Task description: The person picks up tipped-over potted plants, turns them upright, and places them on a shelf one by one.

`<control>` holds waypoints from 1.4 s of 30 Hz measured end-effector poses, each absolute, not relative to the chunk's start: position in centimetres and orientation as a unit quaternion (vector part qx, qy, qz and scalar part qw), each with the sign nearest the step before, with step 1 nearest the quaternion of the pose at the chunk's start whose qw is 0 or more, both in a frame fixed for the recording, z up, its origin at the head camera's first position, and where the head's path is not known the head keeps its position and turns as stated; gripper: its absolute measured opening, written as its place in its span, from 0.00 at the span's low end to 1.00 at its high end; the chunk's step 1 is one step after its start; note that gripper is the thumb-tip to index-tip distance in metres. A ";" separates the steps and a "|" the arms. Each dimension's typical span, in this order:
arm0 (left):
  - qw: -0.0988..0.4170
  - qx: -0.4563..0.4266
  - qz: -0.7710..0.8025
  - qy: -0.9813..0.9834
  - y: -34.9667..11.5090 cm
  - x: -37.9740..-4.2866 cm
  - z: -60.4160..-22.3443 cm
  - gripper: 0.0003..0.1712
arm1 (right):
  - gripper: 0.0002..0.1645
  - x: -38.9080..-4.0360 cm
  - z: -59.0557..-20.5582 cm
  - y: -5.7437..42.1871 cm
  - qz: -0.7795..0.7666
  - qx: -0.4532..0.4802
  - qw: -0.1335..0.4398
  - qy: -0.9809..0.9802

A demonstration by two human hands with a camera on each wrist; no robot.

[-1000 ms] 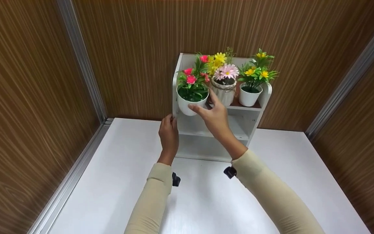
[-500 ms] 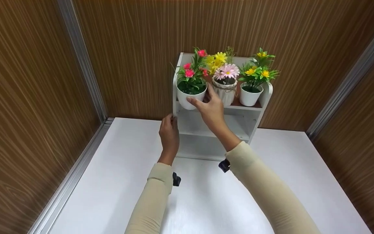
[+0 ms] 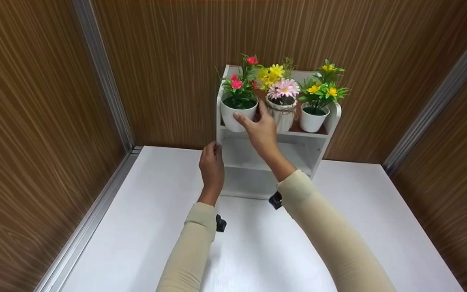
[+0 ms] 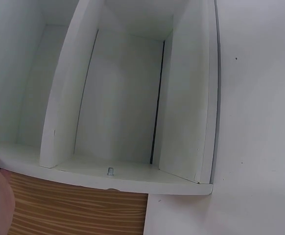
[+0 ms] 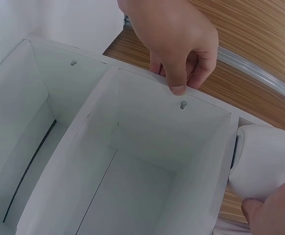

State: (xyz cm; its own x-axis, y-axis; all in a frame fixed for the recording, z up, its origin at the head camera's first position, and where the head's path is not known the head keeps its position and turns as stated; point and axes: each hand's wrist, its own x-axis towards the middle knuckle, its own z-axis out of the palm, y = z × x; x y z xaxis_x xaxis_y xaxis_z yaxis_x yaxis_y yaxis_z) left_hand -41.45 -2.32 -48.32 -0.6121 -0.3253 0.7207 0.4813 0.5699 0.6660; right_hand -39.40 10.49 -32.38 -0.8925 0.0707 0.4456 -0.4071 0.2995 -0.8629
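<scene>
My right hand (image 3: 264, 133) grips a white flower pot (image 3: 231, 117) with red-pink artificial flowers, thumb in front and fingers along its right side. The pot is upright at the left end of the top level of a small white shelf (image 3: 322, 148). Whether its base bears fully on the board is hard to tell. My left hand (image 3: 212, 171) pinches the front edge of the shelf's left side panel; in the right wrist view its thumb lies inside the panel and its fingers outside.
On the same top level stand a ribbed pot (image 3: 281, 115) with twine, yellow and pink flowers, and a small white pot (image 3: 313, 121) with yellow flowers. The shelf stands on a white table (image 3: 168, 182) against wood-grain walls (image 3: 168, 81).
My right hand has moved the red-flowered pot up in the view and back, deeper over the top level. The left hand keeps its hold on the side panel.
</scene>
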 end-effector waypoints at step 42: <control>0.403 -0.048 -0.495 -0.768 -2.1 -41.8 -48.5 0.13 | 0.48 -39.2 -35.5 10.2 0.506 0.109 0.312 -0.797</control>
